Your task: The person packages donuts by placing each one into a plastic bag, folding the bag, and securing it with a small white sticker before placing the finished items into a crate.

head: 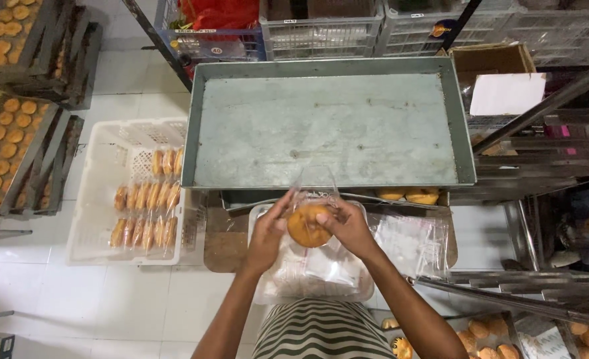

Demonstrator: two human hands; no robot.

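A round golden-brown bun sits partly inside a clear plastic bag, held up between both hands. My left hand grips the bag's left side and my right hand clasps the bun and bag from the right. Directly below the hands lies a tray of clear empty bags. Ahead of my hands rests a large grey metal baking tray with nothing on it.
A white plastic crate on the floor at left holds several bagged buns. Trays of buns stand on racks at far left. More buns lie under the grey tray, others at bottom right. Wire shelving is at right.
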